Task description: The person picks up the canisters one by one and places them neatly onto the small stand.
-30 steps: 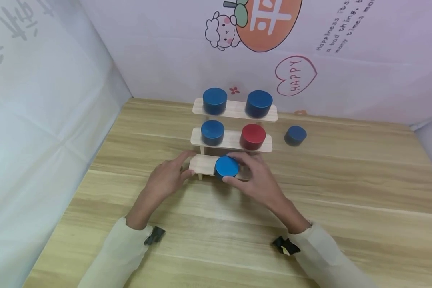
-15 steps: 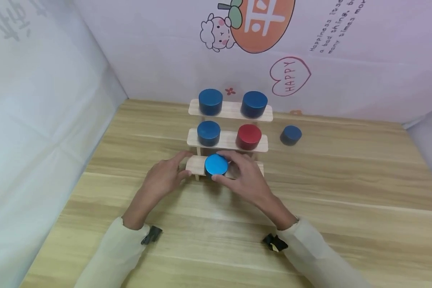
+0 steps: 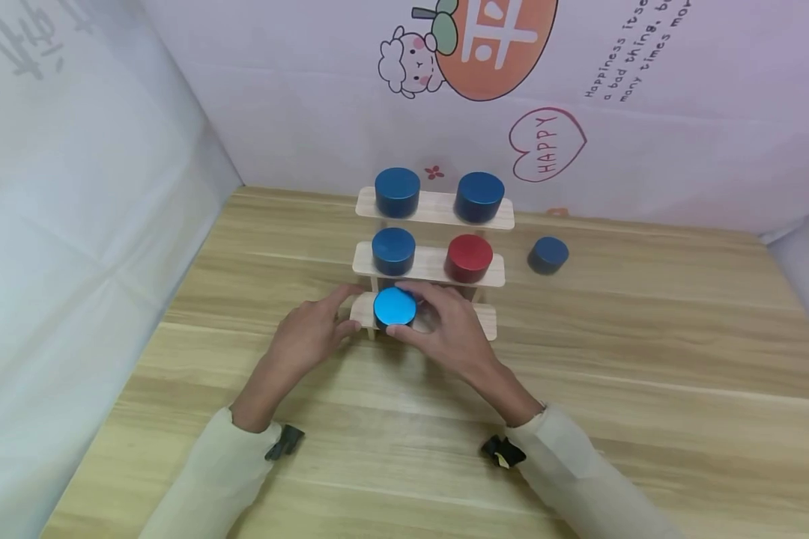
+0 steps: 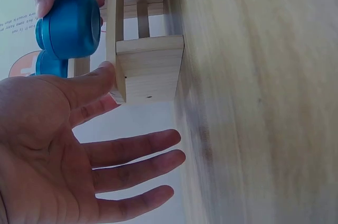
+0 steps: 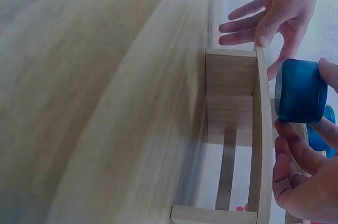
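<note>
In the head view a three-step wooden stand (image 3: 483, 320) is at the table's back. My right hand (image 3: 455, 333) holds a round blue tin (image 3: 395, 307) between thumb and fingers at the left part of the lowest step. Both wrist views show a narrow gap between the tin (image 4: 76, 26) and the step. My left hand (image 3: 303, 333) pinches the left end of that step with thumb and index finger; its other fingers (image 4: 140, 174) extend free below. A blue tin (image 3: 394, 251) and a red tin (image 3: 469, 258) stand on the middle step.
Two more blue tins, one at the left (image 3: 397, 192) and one at the right (image 3: 479, 197), sit on the top step. A smaller-looking blue tin (image 3: 548, 255) stands on the wooden table (image 3: 647, 329) right of the stand. A printed white cloth (image 3: 297, 105) hangs behind.
My right hand has carried the blue tin leftward along the lowest step, baring the step's right part. The left hand stays at the step's left end.
</note>
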A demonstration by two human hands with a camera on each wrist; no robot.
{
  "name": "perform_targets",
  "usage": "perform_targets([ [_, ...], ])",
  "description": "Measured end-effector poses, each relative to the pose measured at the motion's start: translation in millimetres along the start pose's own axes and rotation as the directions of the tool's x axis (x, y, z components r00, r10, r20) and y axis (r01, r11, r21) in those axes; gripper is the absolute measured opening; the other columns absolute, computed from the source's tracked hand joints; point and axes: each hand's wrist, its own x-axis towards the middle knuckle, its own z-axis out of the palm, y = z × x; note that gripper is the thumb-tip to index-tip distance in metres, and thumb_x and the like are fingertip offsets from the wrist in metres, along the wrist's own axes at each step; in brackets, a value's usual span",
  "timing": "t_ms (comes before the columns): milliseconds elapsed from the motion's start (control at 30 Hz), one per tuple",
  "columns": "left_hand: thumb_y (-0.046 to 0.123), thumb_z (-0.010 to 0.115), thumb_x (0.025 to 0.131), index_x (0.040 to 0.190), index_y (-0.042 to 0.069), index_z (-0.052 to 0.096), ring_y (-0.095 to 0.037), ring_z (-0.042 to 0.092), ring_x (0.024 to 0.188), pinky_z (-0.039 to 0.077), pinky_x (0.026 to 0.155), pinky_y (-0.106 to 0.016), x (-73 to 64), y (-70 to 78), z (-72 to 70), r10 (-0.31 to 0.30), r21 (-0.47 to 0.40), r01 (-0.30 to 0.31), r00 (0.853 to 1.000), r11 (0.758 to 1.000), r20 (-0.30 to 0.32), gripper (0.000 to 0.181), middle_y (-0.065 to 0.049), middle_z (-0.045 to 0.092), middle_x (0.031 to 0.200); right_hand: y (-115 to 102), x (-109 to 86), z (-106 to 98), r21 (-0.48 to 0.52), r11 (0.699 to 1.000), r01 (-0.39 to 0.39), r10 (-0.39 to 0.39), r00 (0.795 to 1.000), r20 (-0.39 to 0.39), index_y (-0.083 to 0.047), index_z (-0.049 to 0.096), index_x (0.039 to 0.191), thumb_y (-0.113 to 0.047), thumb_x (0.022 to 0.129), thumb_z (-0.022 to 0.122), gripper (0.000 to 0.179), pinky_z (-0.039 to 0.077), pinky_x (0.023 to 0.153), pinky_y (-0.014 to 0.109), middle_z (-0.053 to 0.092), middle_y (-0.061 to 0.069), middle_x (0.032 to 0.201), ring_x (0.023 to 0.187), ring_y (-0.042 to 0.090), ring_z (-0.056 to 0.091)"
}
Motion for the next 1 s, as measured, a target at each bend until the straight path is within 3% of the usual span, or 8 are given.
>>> perform_targets([
  [467, 0.024, 0.071, 0.096, 0.146, 0.02, 0.049, -0.018, 0.039, 0.051, 0.03, 0.05, -0.031, -2.2, 0.5, 2.4, 0.01, 0.023, -0.009, 1.0, 1.0, -0.011, 0.055, 0.0, 0.04, 0.058, 2, 4.8, 8, -0.021, 0.999, 0.033, -0.034, 0.999, -0.022, -0.011, 0.064, 0.133, -0.027, 0.082, 0.086, 0.058, 0.044, 0.101, 0.041, 0.066, 0.006, 0.129, 0.121, 0.023, 0.058],
  [700, 0.025, 0.071, 0.096, 0.146, 0.019, 0.049, -0.018, 0.039, 0.051, 0.03, 0.049, -0.031, -1.6, -1.4, 1.7, 0.033, 0.043, -0.032, 0.999, 0.999, -0.023, 0.055, 0.0, 0.038, 0.056, 1, 7.0, 12, -0.021, 1.0, -0.007, 0.007, 1.0, -0.019, -0.011, 0.064, 0.133, -0.029, 0.08, 0.087, 0.061, 0.048, 0.097, 0.041, 0.066, 0.006, 0.129, 0.116, 0.023, 0.06],
  [1000, 0.025, 0.07, 0.097, 0.147, 0.02, 0.048, -0.018, 0.038, 0.05, 0.029, 0.049, -0.031, -0.7, -1.3, 1.6, 0.016, 0.034, -0.016, 1.0, 0.999, -0.017, 0.055, 0.0, 0.038, 0.057, -2, 8.5, 15, -0.039, 0.999, -0.032, 0.031, 0.999, -0.024, -0.012, 0.065, 0.133, -0.033, 0.079, 0.087, 0.062, 0.049, 0.092, 0.04, 0.066, 0.005, 0.128, 0.109, 0.023, 0.061],
])
